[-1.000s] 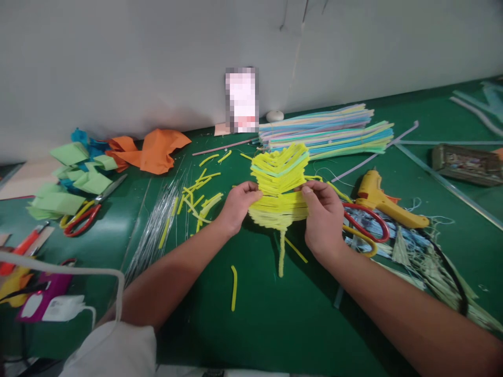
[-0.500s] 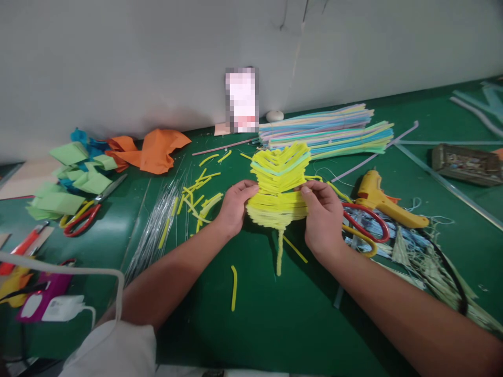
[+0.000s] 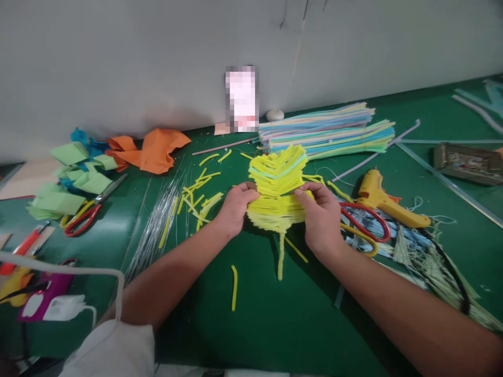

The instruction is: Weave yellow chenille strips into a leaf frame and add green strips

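Between my hands is a yellow pipe-cleaner leaf (image 3: 277, 204), with one pale green strand across its upper part and a twisted stem hanging down. My left hand (image 3: 238, 207) pinches its left edge between thumb and fingers. At the right edge, my right hand (image 3: 323, 214) grips it with the thumb in front; its other fingertips are partly hidden. Below the leaf, a short yellow pipe-cleaner piece (image 3: 234, 288) lies on the green table (image 3: 267, 335). Several more yellow cut pieces (image 3: 202, 207) are scattered to the left of my left hand.
Bundled pastel pipe cleaners (image 3: 330, 128) lie behind the leaf, near a propped phone (image 3: 241, 99). On the right are a yellow glue gun (image 3: 387, 201), red-and-yellow scissor handles (image 3: 367, 222), tassels (image 3: 401, 248) and a small box (image 3: 467, 163). Leftward are thin wires (image 3: 157, 225), scissors (image 3: 92, 207) and orange paper (image 3: 163, 152).
The leaf's upper part has shifted slightly left and its stem tip a little lower. My right hand has moved slightly left along the edge. Both hands keep hold.
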The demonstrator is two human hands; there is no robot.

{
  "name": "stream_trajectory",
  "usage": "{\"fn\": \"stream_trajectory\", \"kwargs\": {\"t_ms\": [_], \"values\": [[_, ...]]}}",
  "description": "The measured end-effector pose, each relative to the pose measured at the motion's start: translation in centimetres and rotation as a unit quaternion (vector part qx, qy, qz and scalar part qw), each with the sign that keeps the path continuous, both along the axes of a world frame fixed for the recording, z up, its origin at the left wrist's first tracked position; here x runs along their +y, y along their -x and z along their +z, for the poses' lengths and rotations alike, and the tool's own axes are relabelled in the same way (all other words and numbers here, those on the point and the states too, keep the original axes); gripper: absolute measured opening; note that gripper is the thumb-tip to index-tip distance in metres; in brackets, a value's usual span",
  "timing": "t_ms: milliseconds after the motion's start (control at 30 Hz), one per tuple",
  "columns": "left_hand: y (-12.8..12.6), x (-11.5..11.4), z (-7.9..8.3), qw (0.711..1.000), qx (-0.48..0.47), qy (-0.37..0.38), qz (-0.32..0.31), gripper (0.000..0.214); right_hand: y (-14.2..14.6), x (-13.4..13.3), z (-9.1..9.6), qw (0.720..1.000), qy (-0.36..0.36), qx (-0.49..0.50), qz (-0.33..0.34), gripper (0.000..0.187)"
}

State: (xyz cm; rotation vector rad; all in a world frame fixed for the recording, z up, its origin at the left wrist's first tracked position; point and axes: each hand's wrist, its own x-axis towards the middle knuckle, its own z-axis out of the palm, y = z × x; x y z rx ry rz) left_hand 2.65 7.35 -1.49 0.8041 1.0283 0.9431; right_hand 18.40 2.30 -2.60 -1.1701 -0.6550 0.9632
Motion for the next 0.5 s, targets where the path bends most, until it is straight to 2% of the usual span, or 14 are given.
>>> {"fn": "stream_trajectory", "kwargs": {"t_ms": [200,500], "values": [[-0.2,-0.2,0.1,0.999,-0.002,0.040,-0.013,0.035,0.2,-0.1,-0.3,1.000,0.013,0.012,0.024,0.019],[-0.3,-0.8,1.2,0.992,-0.026,0.068,-0.099,0.043,0.2,-0.4,-0.2,0.998,0.008,-0.006,0.057,0.019]]}}
